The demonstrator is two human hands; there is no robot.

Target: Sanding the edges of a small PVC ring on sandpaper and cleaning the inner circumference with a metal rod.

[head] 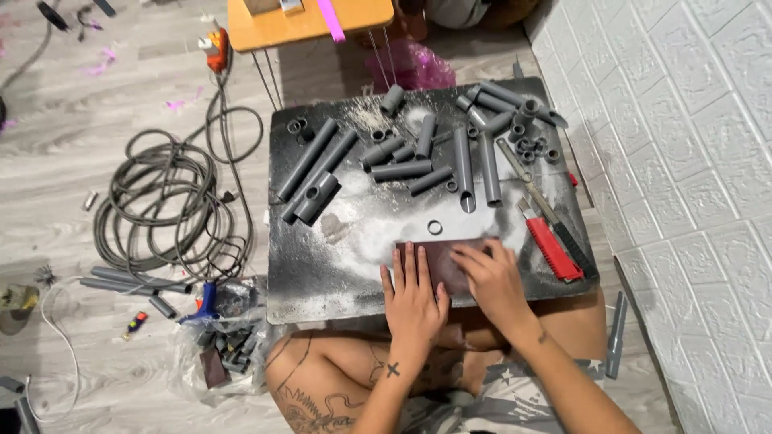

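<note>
Dusty black board on a wooden floor carries grey pipe pieces well beyond the fingertips. Both hands lie flat with fingers spread, pressing a dark brown sheet: left hand on its near left part, right hand beside it. A red-handled saw lies just right of the right fingers.

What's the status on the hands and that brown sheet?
Left hand and right hand flat on brown sheet. Sheet on dusty black board. Small ring just beyond.
</note>
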